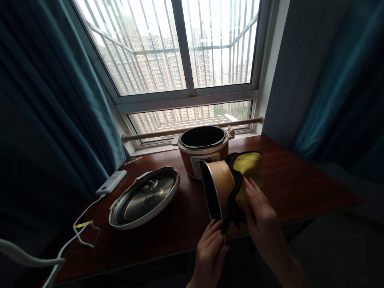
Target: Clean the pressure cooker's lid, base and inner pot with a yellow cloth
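A round inner pot (222,176), gold outside and dark inside, is tilted on its side above the table's front edge, its mouth facing left. My left hand (210,248) grips its rim at the bottom, fingers wrapped over the edge. With my right hand (261,210) I press a yellow cloth with a black border (247,165) against the pot's outer side and base. Behind the pot stands the electric pressure cooker body (187,162), open at the top with a dark cavity. The cooker's lid (150,198) lies upside down to the left, its metal inner face up.
The reddish-brown wooden table (288,172) stands against a barred window (192,92). A white power bank (111,183) with a white cable (67,242) lies at the left edge. Blue curtains (57,92) hang on both sides.
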`<state>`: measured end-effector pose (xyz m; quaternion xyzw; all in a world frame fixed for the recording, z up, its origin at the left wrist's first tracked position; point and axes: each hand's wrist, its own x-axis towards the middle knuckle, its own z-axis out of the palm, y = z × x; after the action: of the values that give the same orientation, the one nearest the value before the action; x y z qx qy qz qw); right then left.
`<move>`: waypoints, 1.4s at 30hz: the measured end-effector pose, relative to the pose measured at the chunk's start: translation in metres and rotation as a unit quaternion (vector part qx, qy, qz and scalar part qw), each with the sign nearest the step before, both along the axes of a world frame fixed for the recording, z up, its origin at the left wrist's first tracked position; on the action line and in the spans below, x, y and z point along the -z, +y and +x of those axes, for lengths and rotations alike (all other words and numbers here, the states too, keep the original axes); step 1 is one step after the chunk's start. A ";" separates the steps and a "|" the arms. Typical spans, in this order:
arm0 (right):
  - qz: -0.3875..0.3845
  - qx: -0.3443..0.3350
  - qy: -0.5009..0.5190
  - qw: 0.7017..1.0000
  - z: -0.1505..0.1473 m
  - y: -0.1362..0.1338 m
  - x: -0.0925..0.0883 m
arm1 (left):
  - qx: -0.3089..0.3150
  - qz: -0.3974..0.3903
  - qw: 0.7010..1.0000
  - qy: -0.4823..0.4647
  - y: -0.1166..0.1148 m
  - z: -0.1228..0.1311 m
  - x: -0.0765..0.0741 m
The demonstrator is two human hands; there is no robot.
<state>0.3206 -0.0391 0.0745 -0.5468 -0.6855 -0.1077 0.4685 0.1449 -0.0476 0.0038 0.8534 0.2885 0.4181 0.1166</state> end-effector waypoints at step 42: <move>0.002 -0.040 0.006 0.999 0.012 0.009 -0.011 | 0.037 0.058 0.996 0.052 -0.006 0.001 0.004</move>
<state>0.3325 -0.0302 0.0856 -0.5187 -0.7039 -0.0869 0.4774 0.1458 -0.0533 0.0001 0.8895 0.2375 0.3846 0.0672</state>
